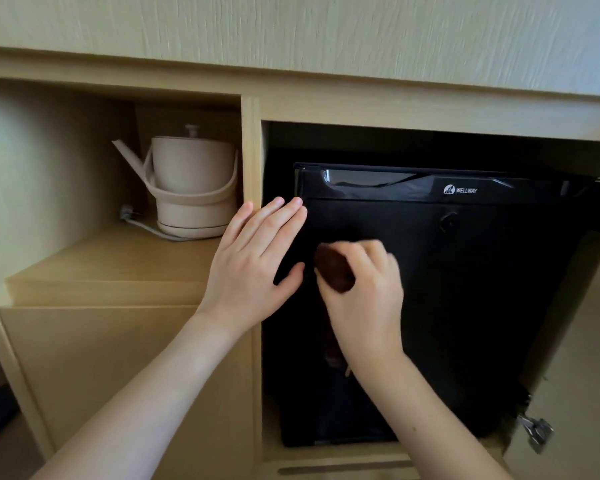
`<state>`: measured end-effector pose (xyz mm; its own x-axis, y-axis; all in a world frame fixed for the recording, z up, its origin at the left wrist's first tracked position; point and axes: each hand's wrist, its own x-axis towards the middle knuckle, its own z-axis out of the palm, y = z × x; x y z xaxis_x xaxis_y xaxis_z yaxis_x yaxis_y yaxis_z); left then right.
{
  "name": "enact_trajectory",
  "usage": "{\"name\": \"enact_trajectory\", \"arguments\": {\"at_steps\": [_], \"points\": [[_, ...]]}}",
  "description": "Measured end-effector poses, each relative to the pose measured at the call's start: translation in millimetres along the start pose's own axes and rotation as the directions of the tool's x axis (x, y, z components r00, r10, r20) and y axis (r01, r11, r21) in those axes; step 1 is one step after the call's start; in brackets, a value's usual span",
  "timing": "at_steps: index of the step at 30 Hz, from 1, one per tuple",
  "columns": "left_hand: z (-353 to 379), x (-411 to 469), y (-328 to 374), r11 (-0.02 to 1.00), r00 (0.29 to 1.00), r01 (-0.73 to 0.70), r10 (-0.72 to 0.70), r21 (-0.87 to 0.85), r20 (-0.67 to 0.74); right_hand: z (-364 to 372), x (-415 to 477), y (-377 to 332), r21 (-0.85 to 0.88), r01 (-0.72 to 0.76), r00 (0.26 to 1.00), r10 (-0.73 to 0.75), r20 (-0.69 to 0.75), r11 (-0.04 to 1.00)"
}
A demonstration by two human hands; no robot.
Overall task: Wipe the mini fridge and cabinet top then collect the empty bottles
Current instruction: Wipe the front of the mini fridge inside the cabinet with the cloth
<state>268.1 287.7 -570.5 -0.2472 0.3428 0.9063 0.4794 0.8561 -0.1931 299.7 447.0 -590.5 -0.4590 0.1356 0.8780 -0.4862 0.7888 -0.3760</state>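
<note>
A black mini fridge point(465, 289) marked WELLWAY stands in the right compartment of a light wooden cabinet point(326, 109). My left hand point(253, 261) lies flat with fingers spread on the fridge's left edge, next to the wooden divider. My right hand point(364, 292) is closed around a dark brown cloth point(333, 270) and presses it on the fridge door, just right of my left hand. The right hand is blurred. No bottles show.
A beige electric kettle point(191, 185) with its cord sits on a shelf in the left compartment. Below it is a closed wooden front point(118, 358). An open cabinet door with a metal hinge point(537, 431) stands at the right.
</note>
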Motion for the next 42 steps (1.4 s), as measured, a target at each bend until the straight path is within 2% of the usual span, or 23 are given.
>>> {"name": "enact_trajectory", "arguments": {"at_steps": [3,5,7,9,12,14,16,20,22,24,27,32,36,40,42], "points": [[0.0,-0.5,-0.1,1.0,1.0,-0.005,0.005,0.008,-0.012,-6.8,-4.5,6.3,0.064,-0.052,0.999,0.051,0.002,0.997],[0.2,-0.5,0.7,1.0,1.0,-0.006,0.006,0.004,-0.022,-14.0,13.4,4.6,0.165,-0.139,0.986,0.152,-0.067,0.976],[0.0,0.1,1.1,1.0,1.0,-0.005,0.005,0.003,-0.025,-17.9,30.6,1.9,0.184,-0.16,0.976,0.184,-0.121,0.97],[-0.3,0.2,0.8,1.0,1.0,-0.007,0.007,0.004,-0.021,-14.3,27.2,1.5,0.107,-0.103,0.99,0.112,-0.081,0.989],[0.0,0.0,0.3,1.0,1.0,-0.014,0.014,0.012,-0.013,-2.8,-13.5,14.9,-0.005,0.058,0.997,-0.057,0.052,0.998],[0.6,-0.6,0.9,1.0,1.0,-0.011,0.011,0.007,-0.01,-4.3,-31.5,27.3,-0.004,0.062,0.991,-0.061,0.116,0.998],[0.9,-3.4,2.4,1.0,1.0,-0.014,0.014,0.013,-0.008,-12.0,-27.1,31.0,0.074,-0.021,0.994,0.013,0.109,0.997],[4.1,-16.6,7.7,0.995,0.995,-0.082,0.079,0.05,0.059,-26.2,6.7,19.1,0.29,-0.235,0.967,0.254,-0.029,0.928],[5.3,-19.6,9.3,0.992,0.991,-0.105,0.1,0.065,0.087,-21.7,1.1,17.2,0.297,-0.255,0.963,0.27,-0.009,0.92],[6.5,-20.4,9.6,0.992,0.991,-0.102,0.096,0.067,0.093,-12.7,-26.7,23.7,0.244,-0.256,0.967,0.247,0.067,0.935],[7.0,-21.0,9.5,0.994,0.993,-0.095,0.09,0.057,0.081,-8.7,-61.2,32.5,0.242,-0.325,0.942,0.292,0.162,0.914],[6.8,-20.5,10.3,0.995,0.994,-0.084,0.08,0.057,0.073,-9.5,-35.6,20.0,0.376,-0.361,0.927,0.374,0.039,0.853],[8.2,-22.4,11.9,0.996,0.994,-0.081,0.077,0.049,0.078,3.7,-55.9,20.3,0.373,-0.397,0.914,0.399,0.075,0.839],[8.4,-25.9,13.3,0.993,0.992,-0.093,0.086,0.076,0.097,11.5,-100.4,31.2,0.379,-0.561,0.824,0.542,0.166,0.736],[8.0,-26.4,14.9,0.993,0.992,-0.089,0.082,0.082,0.091,12.2,-100.2,28.1,0.421,-0.597,0.79,0.59,0.166,0.683]]}}
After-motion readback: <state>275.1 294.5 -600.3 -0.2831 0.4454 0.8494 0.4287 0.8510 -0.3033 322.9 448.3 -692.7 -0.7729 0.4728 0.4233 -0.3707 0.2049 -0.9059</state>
